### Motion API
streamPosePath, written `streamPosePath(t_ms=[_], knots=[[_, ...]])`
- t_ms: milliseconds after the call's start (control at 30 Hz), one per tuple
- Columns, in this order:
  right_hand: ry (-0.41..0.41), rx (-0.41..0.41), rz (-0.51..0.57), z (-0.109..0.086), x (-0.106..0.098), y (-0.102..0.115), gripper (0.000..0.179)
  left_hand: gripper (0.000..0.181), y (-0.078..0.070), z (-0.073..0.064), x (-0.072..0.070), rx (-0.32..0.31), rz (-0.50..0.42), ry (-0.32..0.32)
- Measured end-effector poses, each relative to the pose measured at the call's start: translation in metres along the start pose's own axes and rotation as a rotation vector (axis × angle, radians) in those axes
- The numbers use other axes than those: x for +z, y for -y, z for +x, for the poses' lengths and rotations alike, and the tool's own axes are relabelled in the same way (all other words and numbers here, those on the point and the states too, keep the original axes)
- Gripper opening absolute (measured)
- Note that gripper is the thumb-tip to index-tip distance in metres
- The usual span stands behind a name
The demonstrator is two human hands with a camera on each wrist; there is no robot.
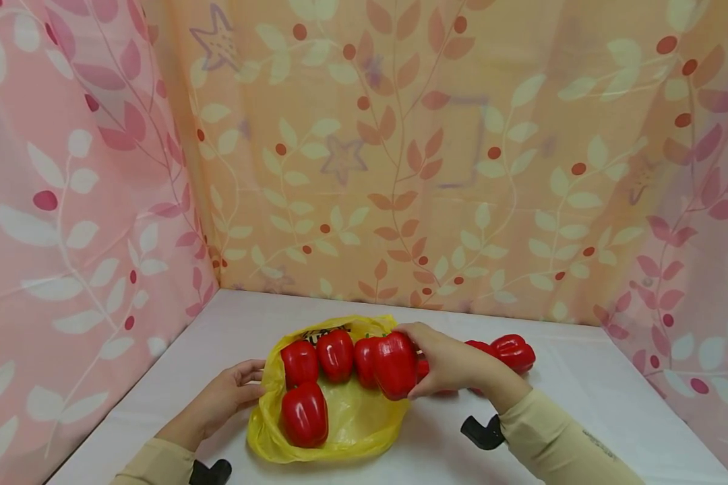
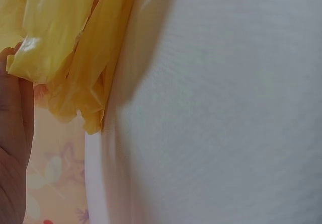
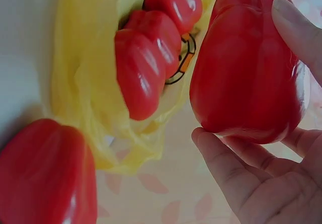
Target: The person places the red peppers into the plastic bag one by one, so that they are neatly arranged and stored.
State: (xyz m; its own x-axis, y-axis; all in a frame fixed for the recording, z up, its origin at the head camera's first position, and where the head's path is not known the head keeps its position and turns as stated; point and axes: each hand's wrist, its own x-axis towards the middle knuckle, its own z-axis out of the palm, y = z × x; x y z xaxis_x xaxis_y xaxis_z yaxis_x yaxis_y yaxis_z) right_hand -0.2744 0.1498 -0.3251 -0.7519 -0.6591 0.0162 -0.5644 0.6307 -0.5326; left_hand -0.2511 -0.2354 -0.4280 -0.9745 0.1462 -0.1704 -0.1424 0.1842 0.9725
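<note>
Red pepper [image 1: 394,367] sits in the right hand [image 1: 445,356], between thumb [image 3: 300,25] and fingers [image 3: 221,166].

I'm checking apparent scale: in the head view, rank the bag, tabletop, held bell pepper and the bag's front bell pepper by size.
White tabletop
Yellow plastic bag
Held red bell pepper and front red bell pepper: too alike to rank

Desk [image 1: 607,391]: white top
Yellow plastic bag [image 1: 354,414]: 1, mouth open
Red bell peppers [image 1: 514,353]: right of bag, some partly hidden
</note>
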Motion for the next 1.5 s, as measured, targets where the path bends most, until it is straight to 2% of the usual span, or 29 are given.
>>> streamPosePath(t_ms=[233,467,700,933,1200,1500], knots=[[0.017,-0.063,-0.032,0.011,0.005,0.004,0.091,0.062,0.000,0.000,0.000,0.002,-0.007,0.005],[0.050,-0.098,0.005,0.023,0.015,0.010,0.088,0.064,0.001,-0.001,-0.001,0.003,-0.002,0.012],[0.101,-0.068,0.066,0.033,0.028,0.015,0.086,0.063,0.000,-0.002,0.000,0.004,-0.002,0.012],[0.114,-0.055,-0.011,0.040,0.040,0.016,0.087,0.060,0.000,-0.003,-0.001,0.016,-0.008,0.028],[0.145,-0.031,0.023,0.047,0.051,0.017,0.087,0.060,0.001,-0.001,-0.002,0.026,-0.011,0.040],[0.151,-0.014,-0.011,0.053,0.063,0.016,0.088,0.061,0.001,-0.001,0.000,0.015,0.003,0.013]])
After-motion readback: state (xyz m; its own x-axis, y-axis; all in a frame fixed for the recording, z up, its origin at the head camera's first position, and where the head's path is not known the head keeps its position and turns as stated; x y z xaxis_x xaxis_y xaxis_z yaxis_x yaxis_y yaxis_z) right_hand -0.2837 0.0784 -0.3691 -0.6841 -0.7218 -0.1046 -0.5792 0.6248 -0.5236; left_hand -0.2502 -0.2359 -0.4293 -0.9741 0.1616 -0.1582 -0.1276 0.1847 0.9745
